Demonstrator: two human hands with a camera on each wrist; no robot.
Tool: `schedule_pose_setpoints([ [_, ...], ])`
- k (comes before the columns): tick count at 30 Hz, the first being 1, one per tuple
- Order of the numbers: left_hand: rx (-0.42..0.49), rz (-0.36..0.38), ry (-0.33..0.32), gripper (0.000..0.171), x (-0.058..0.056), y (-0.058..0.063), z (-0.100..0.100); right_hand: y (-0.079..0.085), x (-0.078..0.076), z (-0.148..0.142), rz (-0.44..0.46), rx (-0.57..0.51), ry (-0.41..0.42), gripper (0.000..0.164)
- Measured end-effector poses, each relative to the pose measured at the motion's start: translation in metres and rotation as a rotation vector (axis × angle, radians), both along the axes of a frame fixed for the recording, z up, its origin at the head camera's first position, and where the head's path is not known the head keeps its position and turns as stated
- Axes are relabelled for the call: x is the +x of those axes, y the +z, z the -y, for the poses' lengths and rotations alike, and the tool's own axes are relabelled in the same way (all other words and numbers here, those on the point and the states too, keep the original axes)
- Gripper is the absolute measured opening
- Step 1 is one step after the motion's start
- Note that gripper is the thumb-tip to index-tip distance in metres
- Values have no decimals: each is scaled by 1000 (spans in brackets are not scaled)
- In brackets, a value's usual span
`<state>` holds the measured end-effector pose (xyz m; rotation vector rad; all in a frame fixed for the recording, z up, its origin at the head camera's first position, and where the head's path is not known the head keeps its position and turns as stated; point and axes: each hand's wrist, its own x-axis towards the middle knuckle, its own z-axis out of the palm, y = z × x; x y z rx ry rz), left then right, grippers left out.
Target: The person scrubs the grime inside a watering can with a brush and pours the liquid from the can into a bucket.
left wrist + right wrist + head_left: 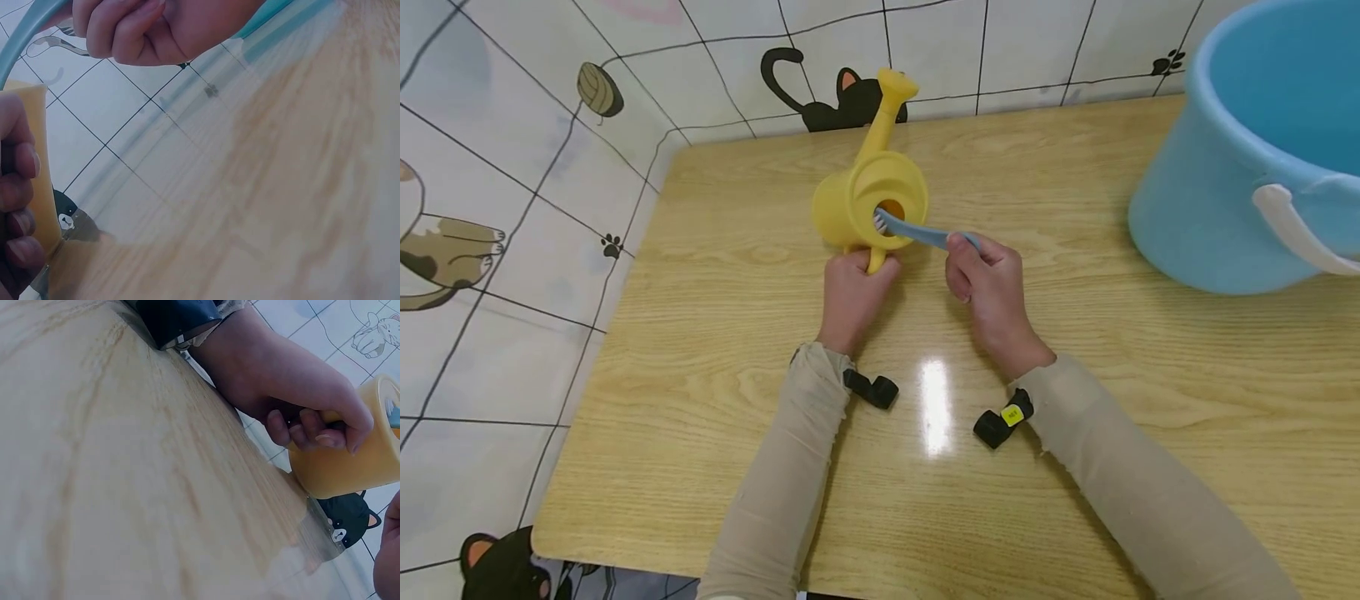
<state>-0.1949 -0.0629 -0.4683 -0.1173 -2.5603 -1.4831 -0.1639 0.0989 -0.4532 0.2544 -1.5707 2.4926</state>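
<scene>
A yellow watering can (832, 210) is held at the table's far side, its spout toward the wall and its round opening facing me. My left hand (853, 302) grips the can's handle, fingers curled round it in the right wrist view. My right hand (997, 293) holds a blue-handled brush (925, 235) with the thumb on the handle. The brush's white bristles sit at the rim of the can's opening; how far they reach inside I cannot tell. The left wrist view shows only part of the can (42, 169) and the curled right hand (137, 31).
A large light-blue bucket (1202, 200) with a white handle (1296, 229) stands on the wooden table (715, 375) at the right. White tiled walls (1022, 50) with cat drawings border the table at the back and left.
</scene>
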Motion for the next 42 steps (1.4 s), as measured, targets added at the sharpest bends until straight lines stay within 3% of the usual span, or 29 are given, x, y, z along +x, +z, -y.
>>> schedule_pose_setpoints([
  [5,5,20,4,36,-1,1,0,0,0,1,60,22,-39,39],
  [11,18,51,-17,36,-1,2,0,-1,0,3,112,133,-96,42],
  [18,-13,36,-21,37,0,1,-1,12,8,6,51,245,-71,23],
  [25,-50,46,-23,38,-1,2,-2,19,12,7,9,278,13,24],
  [30,-52,44,-27,38,-1,2,-1,26,13,3,-46,328,17,22],
  [42,-40,19,-27,36,-2,2,-2,40,16,4,-169,279,4,18],
])
